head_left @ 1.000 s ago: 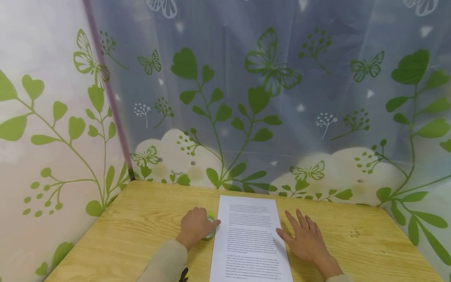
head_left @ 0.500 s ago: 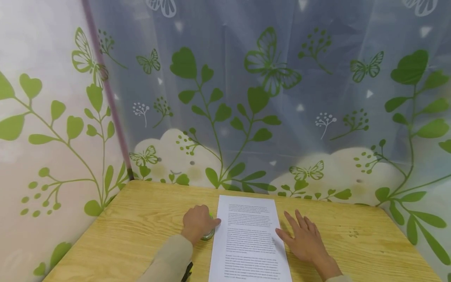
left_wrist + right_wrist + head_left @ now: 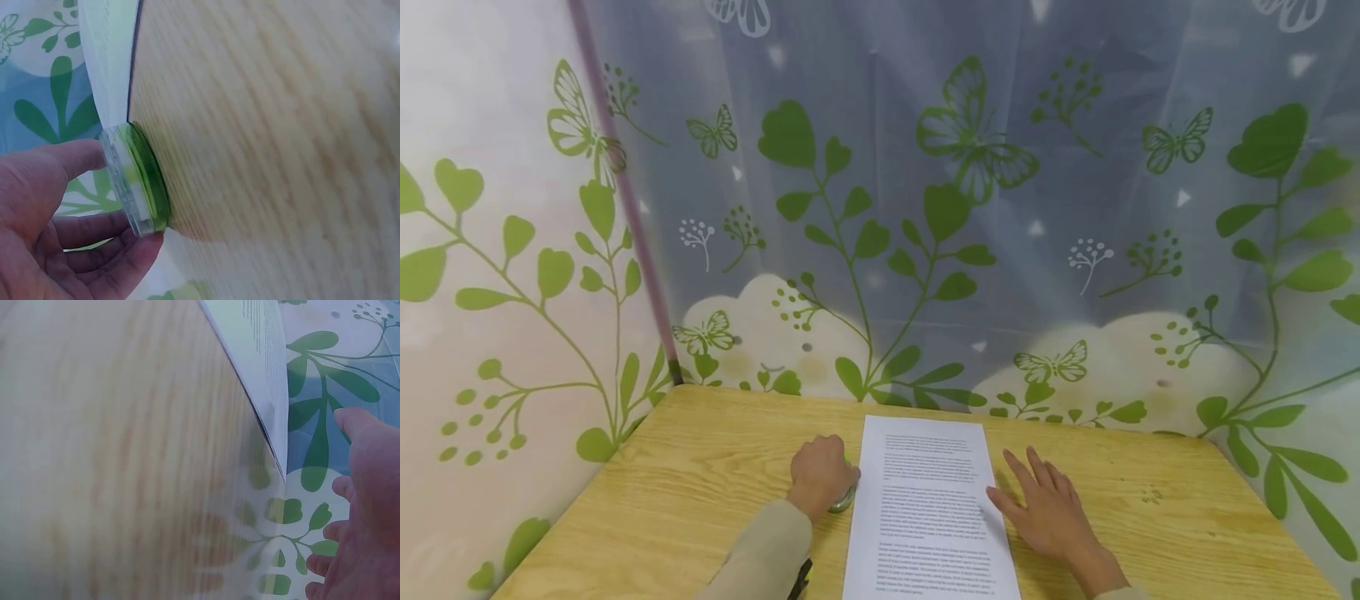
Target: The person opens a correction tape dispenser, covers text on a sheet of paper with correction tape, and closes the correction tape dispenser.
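**Left hand (image 3: pixel 822 473) grips a green disc (image 3: pixel 139 181) beside printed paper (image 3: pixel 928 508)**

In the lower middle of the head view, the left hand covers most of the disc, and only slivers show near the paper's left edge. The left wrist view, left of centre, shows it better: a round, clear-and-green thing, grasped with the thumb on one side and the fingers curled round the other. Its green side faces the bench (image 3: pixel 715 467); whether it touches the wood is hard to tell.

The paper runs off the bottom of the head view, so its near end is cut off. Its rows of dark print, set in blocks, are too small to read.

The right hand (image 3: pixel 1047 512), lower right of centre, has its fingers spread and released, the thumb at the paper's right edge. Contact there cannot be told. The right wrist view cuts this hand off at the right border.

At the bottom of the head view, a dark item (image 3: pixel 801 579) by the left sleeve (image 3: pixel 767 542) is mostly hidden and cannot be identified. Small marks (image 3: pixel 1152 496) dot the bench at lower right. Behind it hangs a backdrop (image 3: pixel 880 167) of leaves and butterflies, some cropped at the top; a mauve strip (image 3: pixel 625 183) slants down at upper left.
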Tool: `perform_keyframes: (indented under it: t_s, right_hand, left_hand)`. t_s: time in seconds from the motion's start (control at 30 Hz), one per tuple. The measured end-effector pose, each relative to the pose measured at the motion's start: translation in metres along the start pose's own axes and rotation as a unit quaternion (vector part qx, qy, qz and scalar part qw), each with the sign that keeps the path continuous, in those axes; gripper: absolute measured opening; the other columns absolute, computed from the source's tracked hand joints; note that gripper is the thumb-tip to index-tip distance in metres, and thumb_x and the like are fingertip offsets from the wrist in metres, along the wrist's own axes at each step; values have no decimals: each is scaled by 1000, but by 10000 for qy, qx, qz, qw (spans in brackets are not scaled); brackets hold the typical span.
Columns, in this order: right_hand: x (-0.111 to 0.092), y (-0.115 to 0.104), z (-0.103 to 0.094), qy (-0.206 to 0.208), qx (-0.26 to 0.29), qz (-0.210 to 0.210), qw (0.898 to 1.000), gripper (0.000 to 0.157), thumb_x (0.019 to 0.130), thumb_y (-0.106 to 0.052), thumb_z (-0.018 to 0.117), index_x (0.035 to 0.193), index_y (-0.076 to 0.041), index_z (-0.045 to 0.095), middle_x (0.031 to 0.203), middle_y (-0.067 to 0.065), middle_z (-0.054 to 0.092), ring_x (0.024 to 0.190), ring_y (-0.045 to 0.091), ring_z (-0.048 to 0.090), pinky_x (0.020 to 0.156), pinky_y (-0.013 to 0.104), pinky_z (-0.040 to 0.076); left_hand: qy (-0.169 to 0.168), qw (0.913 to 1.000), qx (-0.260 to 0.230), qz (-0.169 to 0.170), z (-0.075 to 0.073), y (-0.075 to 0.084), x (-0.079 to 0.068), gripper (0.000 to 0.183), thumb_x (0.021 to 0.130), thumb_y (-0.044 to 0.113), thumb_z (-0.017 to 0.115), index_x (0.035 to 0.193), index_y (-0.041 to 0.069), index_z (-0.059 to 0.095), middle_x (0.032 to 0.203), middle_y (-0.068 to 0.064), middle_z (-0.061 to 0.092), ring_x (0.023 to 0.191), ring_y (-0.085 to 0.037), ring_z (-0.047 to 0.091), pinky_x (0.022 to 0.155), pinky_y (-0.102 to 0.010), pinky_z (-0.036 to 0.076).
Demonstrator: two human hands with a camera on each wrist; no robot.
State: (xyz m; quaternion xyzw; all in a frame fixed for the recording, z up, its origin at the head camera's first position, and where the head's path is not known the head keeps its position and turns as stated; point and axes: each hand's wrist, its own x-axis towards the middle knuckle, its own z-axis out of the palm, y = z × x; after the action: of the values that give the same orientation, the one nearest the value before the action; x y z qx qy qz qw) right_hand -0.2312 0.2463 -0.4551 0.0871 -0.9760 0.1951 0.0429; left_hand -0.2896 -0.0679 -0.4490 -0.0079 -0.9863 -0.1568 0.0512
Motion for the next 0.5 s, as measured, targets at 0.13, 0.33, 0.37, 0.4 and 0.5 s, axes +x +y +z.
perform_keyframes:
  t_s: [0.13, 0.33, 0.37, 0.4, 0.5]
  right_hand:
    - [0, -1, 1, 68, -48, -48, 10000, 72, 96, -58, 40, 148, -8, 35, 149, 31, 23, 130, 55, 25, 101, 68, 18]
    - [1, 1, 3, 183, -110, -116, 9997, 71, 97, -57, 41, 147, -7, 36, 148, 32, 25, 129, 55, 27, 100, 68, 20]
    - [1, 1, 3, 195, -112, -124, 9997, 71, 97, -57, 40, 147, -7, 36, 148, 32, 25, 129, 55, 27, 100, 68, 20]
    - [1, 1, 3, 200, -104, -129, 9997, 72, 97, -58, 39, 147, -7, 36, 148, 32, 25, 129, 55, 27, 100, 68, 20]
    - [2, 1, 2, 190, -78, -133, 9997, 73, 97, -59, 38, 148, -7, 35, 148, 32, 24, 130, 55, 26, 100, 68, 19]
  left_hand:
    - [-19, 10000, -24, 8, 0, -2, 0, 28, 77, 29, 77, 73, 7, 60, 62, -2, 53, 56, -20, 54, 51, -35, 48]
    - [-150, 9997, -209, 19, -6, -6, 0, 31, 77, 27, 77, 67, 7, 56, 59, -2, 52, 52, -17, 52, 47, -32, 45]
    - [-159, 9995, -273, 16, -7, -7, 0, 31, 77, 26, 77, 66, 8, 55, 58, -1, 52, 51, -17, 51, 46, -31, 45]
    - [-140, 9993, -341, 19, -9, -8, 0, 33, 77, 25, 77, 62, 8, 52, 55, 0, 49, 49, -16, 49, 44, -30, 42]
    - [-52, 9985, -547, 68, -15, -11, 3, 43, 77, 24, 76, 55, 12, 41, 50, 4, 35, 44, -12, 37, 40, -26, 33]
